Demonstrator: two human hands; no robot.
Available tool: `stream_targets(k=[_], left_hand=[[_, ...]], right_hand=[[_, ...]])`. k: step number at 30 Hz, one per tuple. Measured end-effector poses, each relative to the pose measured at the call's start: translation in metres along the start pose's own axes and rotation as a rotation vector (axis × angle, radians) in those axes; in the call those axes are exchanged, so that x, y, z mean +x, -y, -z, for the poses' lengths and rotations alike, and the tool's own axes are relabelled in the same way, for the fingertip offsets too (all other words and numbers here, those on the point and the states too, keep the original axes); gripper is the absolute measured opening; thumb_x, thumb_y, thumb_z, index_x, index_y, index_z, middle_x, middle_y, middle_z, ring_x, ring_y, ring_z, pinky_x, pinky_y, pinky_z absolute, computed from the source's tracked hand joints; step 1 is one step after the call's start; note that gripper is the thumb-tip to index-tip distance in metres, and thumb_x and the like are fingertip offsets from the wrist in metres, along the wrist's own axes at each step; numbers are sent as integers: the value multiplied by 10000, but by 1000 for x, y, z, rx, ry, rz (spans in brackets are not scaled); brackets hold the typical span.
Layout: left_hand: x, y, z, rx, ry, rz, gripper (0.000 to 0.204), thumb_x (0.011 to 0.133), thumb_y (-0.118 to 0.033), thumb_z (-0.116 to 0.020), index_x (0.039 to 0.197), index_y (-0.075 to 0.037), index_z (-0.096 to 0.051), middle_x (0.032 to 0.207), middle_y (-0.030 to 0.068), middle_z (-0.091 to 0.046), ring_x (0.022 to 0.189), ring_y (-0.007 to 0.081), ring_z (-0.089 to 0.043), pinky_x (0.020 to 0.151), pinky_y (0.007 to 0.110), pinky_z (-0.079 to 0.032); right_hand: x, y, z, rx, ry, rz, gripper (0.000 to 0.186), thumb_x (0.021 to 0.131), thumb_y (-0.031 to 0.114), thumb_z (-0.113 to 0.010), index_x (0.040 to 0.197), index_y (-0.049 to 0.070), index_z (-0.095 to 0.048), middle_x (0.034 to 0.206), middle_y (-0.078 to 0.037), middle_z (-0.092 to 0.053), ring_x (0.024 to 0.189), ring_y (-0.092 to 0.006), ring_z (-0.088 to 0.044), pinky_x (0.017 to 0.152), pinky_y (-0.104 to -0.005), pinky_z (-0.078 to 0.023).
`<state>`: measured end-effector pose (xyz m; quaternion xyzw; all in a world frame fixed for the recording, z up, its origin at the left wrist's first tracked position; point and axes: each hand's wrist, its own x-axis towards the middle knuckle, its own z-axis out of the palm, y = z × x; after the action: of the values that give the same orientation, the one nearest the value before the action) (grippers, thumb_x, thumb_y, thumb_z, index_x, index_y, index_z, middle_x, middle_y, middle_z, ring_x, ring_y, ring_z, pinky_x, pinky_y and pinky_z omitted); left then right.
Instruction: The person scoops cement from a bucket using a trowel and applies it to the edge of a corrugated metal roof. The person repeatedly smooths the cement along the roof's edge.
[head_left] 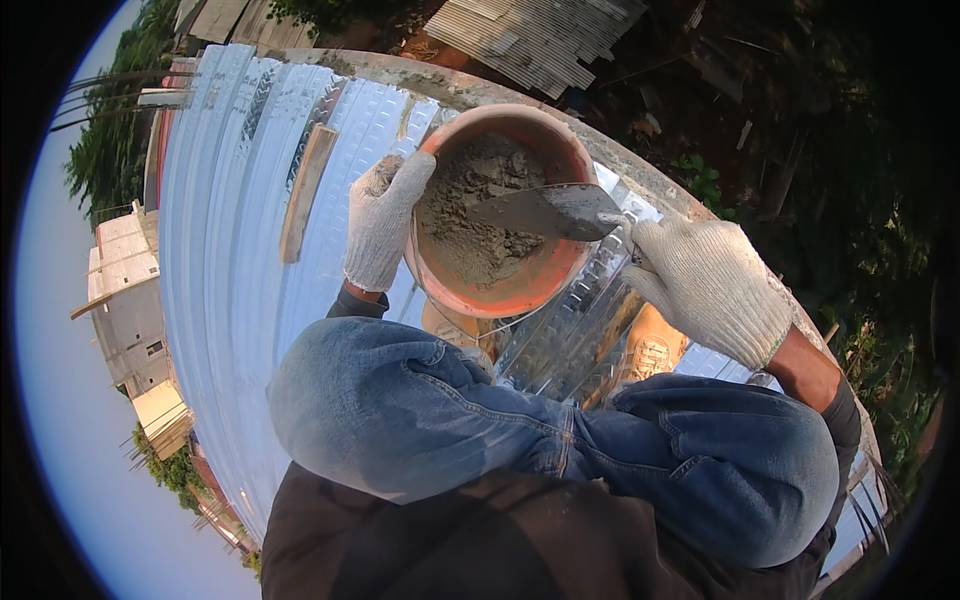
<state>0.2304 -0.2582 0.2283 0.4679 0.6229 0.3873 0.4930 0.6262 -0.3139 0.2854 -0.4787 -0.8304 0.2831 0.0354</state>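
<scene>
Trowel point(545, 210) in right hand point(710, 285), blade over bucket point(500, 290) (mortar inside).

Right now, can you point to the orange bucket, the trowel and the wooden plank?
orange bucket point(560, 285): head view, on its lower right rim.
trowel point(545, 210): head view, on the flat metal blade.
wooden plank point(305, 190): head view, on its middle, lying on the metal roof.

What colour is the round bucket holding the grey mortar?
Orange, seen best in the head view: the round plastic bucket, its rim gripped by the gloved left hand.
</scene>
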Motion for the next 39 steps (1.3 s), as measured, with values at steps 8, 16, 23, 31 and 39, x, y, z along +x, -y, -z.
stream_targets(k=[8,16,23,31,39], left_hand=[[-5,-12,-45,112,-110,-107,356,1070,-344,-855,942,-24,-765,828,-43,-660,781,51,-561,662,271,-464],[-2,-29,-61,48,-115,-52,325,1059,-326,-872,1009,-12,-803,873,-38,-705,806,60,-607,698,268,-502],[35,6,0,-110,-76,25,230,1103,-273,-827,1146,-47,-818,1012,-10,-748,889,69,-659,771,271,-548],[46,118,91,183,-228,145,452,1156,-425,-682,1159,13,-789,1077,19,-732,1000,104,-639,897,324,-537],[56,129,95,241,-254,158,459,1150,-427,-674,1193,18,-779,1094,26,-727,985,115,-638,894,329,-535]], right_hand=[[22,29,-62,-103,306,-39,286,1075,290,-715,1166,19,-707,924,-202,-787,835,-393,-815,761,-508,-664],[17,10,-40,499,431,-86,408,1106,361,-701,1213,-18,-805,1047,-264,-808,977,-398,-816,928,-511,-636],[-9,-18,-33,704,367,-119,531,1130,511,-713,1251,4,-813,1090,-215,-816,962,-347,-773,910,-477,-612],[-21,-66,-6,623,-35,-490,448,1091,452,-764,1221,24,-793,875,-70,-709,765,-156,-668,727,-345,-563],[-5,-125,-45,111,-485,-501,319,1074,324,-773,1173,26,-717,907,-208,-734,784,-401,-735,761,-457,-573]])
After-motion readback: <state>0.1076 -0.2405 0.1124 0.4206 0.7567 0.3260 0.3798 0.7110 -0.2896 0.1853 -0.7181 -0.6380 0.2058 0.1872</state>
